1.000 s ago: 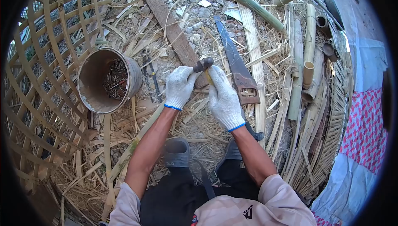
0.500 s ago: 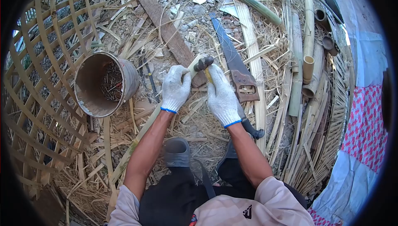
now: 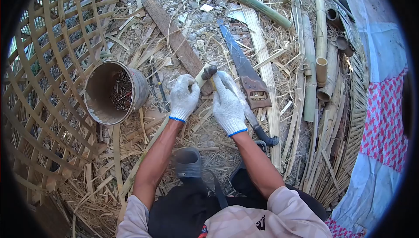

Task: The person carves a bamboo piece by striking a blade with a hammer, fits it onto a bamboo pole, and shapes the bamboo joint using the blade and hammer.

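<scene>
My right hand (image 3: pixel 228 105), in a white glove, is wrapped round the yellow handle of a hammer. Its dark head (image 3: pixel 210 71) is over the upper end of a long pale bamboo strip (image 3: pixel 144 164). This strip runs from the lower left up beneath my left hand (image 3: pixel 182 96), also gloved. My left thumb and forefinger are pinched together beside the strip's end; what is between them is too small to make out. Right of my right hand lies a handsaw (image 3: pixel 244 61) with a brown wooden handle. A tool with a black handle (image 3: pixel 267 138) lies below the saw.
A bucket (image 3: pixel 139 87) holding many nails (image 3: pixel 121 91) stands left. Behind it rises a woven bamboo lattice (image 3: pixel 56 85). A brown board (image 3: pixel 172 35) and a green bamboo pole (image 3: pixel 244 2) lie ahead. Bamboo lengths (image 3: pixel 321 50) are stacked right, near a red-and-white cloth (image 3: pixel 384 124).
The hammer head has moved slightly down and left with my right hand, showing more of the strip's end. My left hand stays pinched beside it. The view has shifted a little.
</scene>
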A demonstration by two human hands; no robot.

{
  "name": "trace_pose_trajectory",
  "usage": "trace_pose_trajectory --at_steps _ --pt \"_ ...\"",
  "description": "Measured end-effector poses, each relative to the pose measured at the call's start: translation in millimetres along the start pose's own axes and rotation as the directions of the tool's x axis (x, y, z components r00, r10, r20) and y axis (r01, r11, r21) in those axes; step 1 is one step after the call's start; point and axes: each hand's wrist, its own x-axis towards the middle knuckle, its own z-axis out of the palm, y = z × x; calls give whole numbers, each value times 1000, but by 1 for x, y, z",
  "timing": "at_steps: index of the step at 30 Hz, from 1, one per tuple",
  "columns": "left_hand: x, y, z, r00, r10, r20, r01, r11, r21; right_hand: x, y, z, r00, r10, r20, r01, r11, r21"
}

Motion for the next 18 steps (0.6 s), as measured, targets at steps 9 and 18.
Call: trace_pose_trajectory --at_steps 9,18 --pt "44 15 -29 887 -208 412 158 976 152 -10 9 14 998 -17 -61 18 999 27" --pt "8 7 0 988 -155 -8 155 987 -50 -4 6 19 995 89 -41 -83 987 137"
